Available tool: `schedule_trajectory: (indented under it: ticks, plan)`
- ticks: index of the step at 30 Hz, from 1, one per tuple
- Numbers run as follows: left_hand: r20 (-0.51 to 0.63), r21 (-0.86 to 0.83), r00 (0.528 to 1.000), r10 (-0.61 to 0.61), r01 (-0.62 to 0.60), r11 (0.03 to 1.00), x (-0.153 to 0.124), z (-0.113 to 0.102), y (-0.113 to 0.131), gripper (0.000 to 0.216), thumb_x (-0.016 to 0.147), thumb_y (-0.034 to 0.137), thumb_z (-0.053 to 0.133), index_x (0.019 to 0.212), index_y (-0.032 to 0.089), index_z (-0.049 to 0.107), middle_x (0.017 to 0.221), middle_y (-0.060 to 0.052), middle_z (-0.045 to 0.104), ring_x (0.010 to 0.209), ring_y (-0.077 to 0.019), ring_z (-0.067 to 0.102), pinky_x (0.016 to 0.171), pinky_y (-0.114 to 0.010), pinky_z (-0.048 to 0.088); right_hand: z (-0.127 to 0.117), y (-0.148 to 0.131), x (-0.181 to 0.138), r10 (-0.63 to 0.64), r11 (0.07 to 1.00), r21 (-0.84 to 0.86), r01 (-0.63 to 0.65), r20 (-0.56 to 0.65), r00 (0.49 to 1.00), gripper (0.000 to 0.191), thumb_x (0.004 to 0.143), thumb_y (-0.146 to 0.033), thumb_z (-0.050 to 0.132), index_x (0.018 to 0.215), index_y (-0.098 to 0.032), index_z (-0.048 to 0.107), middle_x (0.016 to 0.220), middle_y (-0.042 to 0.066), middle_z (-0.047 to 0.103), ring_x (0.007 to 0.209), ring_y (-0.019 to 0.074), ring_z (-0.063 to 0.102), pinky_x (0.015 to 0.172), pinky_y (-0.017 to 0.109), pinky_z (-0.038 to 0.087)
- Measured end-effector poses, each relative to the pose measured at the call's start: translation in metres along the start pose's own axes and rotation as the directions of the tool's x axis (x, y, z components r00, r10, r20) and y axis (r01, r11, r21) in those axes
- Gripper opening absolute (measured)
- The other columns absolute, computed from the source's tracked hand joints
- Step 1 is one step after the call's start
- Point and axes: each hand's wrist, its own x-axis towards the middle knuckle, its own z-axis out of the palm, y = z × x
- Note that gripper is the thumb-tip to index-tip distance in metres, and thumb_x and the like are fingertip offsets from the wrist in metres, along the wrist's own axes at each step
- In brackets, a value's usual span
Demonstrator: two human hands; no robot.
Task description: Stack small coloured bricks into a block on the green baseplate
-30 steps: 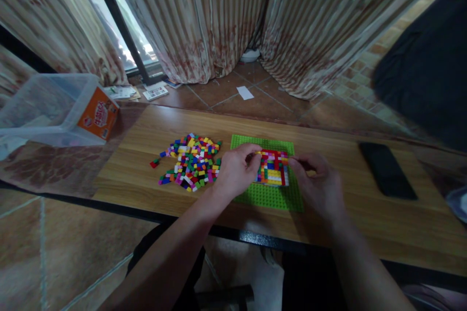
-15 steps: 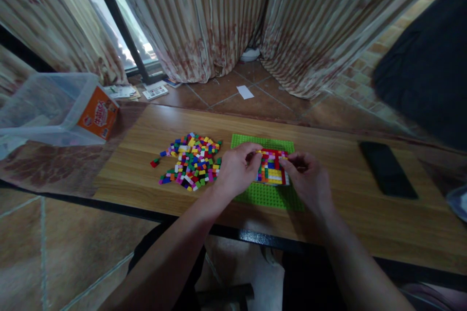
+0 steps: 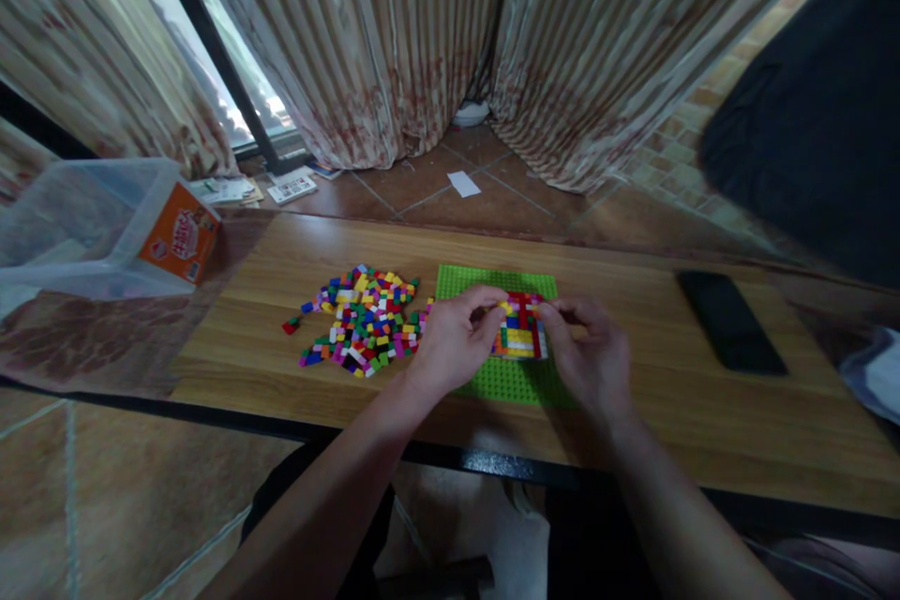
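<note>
A multicoloured block of toy bricks (image 3: 518, 337) sits on the green baseplate (image 3: 492, 384), which lies on the wooden table. Over the block's left side, my left hand (image 3: 457, 337) pinches a small yellow brick (image 3: 503, 307) between thumb and forefinger. At the block's upper right corner is my right hand (image 3: 594, 352), its thumb and forefinger closed together; whatever lies between those fingertips is too small to make out. Left of the baseplate spreads a pile of loose bricks (image 3: 372, 319) in many colours, its right edge partly behind my left hand.
On the table's right lies a black phone (image 3: 731, 321). A clear plastic bin (image 3: 105, 234) with an orange label stands beyond the table's left end. Curtains (image 3: 337, 47) hang behind, and booklets (image 3: 291, 187) and a white paper (image 3: 463, 184) lie on the floor.
The whole view has shifted slightly, so the scene sits a little further left and lower. Both hands remain at the brick block, their fingers moved only slightly.
</note>
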Motion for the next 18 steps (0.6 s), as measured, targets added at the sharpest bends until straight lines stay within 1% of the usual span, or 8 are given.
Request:
schedule_trajectory:
  ticks: [2,3,5,7,11,14,16,18]
  plan:
    - [0.015,-0.020,1.000,-0.002,0.002,1.000,0.000,0.000,0.001,0.012,0.092,0.017,0.060,0.100,0.019,0.069,0.094,-0.004,0.079,0.083,-0.0151,0.075,0.075,-0.027,0.060,-0.002,-0.008,-0.002,-0.113,0.994,0.006,0.113,-0.001,0.994,0.020,0.094,-0.039,0.062,0.090,-0.024,0.073,0.091,0.005,0.073,0.087,0.0213,0.068,0.081,0.038,0.056]
    - [0.025,-0.031,1.000,0.001,0.000,1.000,-0.001,0.000,0.001,0.011,0.093,0.017,0.061,0.100,0.019,0.069,0.095,-0.004,0.079,0.084,-0.0152,0.075,0.076,-0.027,0.060,-0.002,-0.011,-0.002,-0.150,0.989,0.018,0.150,0.015,0.989,0.018,0.094,-0.038,0.062,0.094,-0.025,0.075,0.095,0.006,0.073,0.091,0.0217,0.068,0.084,0.039,0.056]
    - [0.044,-0.048,0.999,0.001,0.001,0.999,-0.002,0.001,0.003,0.011,0.093,0.018,0.060,0.100,0.019,0.068,0.096,-0.004,0.079,0.085,-0.0151,0.075,0.076,-0.026,0.061,0.000,-0.016,-0.004,-0.187,0.982,0.046,0.184,0.057,0.981,0.016,0.094,-0.036,0.064,0.099,-0.027,0.076,0.101,0.006,0.073,0.097,0.0226,0.069,0.089,0.041,0.056]
    - [0.054,-0.064,0.999,0.000,0.004,0.998,-0.003,0.002,0.004,0.010,0.094,0.018,0.059,0.100,0.019,0.067,0.099,-0.004,0.079,0.087,-0.0149,0.076,0.076,-0.025,0.061,0.003,-0.017,-0.006,-0.185,0.982,0.064,0.180,0.082,0.979,0.015,0.093,-0.037,0.066,0.098,-0.028,0.077,0.103,0.006,0.073,0.099,0.0230,0.069,0.091,0.043,0.056]
    - [0.064,-0.068,0.998,0.014,-0.010,0.998,-0.005,0.004,0.007,0.010,0.094,0.017,0.060,0.101,0.019,0.066,0.100,-0.004,0.079,0.089,-0.0147,0.076,0.077,-0.024,0.061,0.001,-0.014,-0.006,-0.149,0.987,0.067,0.144,0.078,0.986,0.015,0.093,-0.038,0.066,0.095,-0.029,0.078,0.103,0.005,0.074,0.099,0.0230,0.070,0.091,0.044,0.056]
    - [0.042,-0.045,0.999,0.009,-0.007,0.999,-0.003,0.002,0.007,0.010,0.094,0.019,0.061,0.102,0.019,0.067,0.098,-0.004,0.079,0.088,-0.0153,0.076,0.077,-0.026,0.061,-0.013,-0.004,0.001,-0.125,0.990,0.067,0.120,0.067,0.990,0.015,0.091,-0.040,0.068,0.093,-0.029,0.078,0.100,0.004,0.075,0.095,0.0227,0.070,0.088,0.043,0.057]
    - [-0.003,-0.019,1.000,0.000,0.000,1.000,-0.001,-0.001,0.006,0.009,0.093,0.019,0.061,0.100,0.019,0.067,0.097,-0.005,0.079,0.086,-0.0150,0.075,0.077,-0.026,0.061,-0.025,0.005,0.006,-0.087,0.995,0.060,0.082,0.097,0.991,0.014,0.089,-0.040,0.071,0.089,-0.028,0.078,0.095,0.003,0.076,0.089,0.0214,0.071,0.083,0.040,0.058]
    - [-0.056,0.013,0.998,-0.006,0.007,1.000,0.001,-0.004,0.003,0.009,0.093,0.017,0.061,0.098,0.019,0.068,0.095,-0.005,0.078,0.083,-0.0142,0.074,0.076,-0.026,0.061,-0.034,0.014,0.009,-0.049,0.998,0.045,0.042,0.157,0.986,0.015,0.086,-0.042,0.073,0.087,-0.028,0.078,0.091,0.002,0.077,0.084,0.0206,0.071,0.080,0.038,0.059]
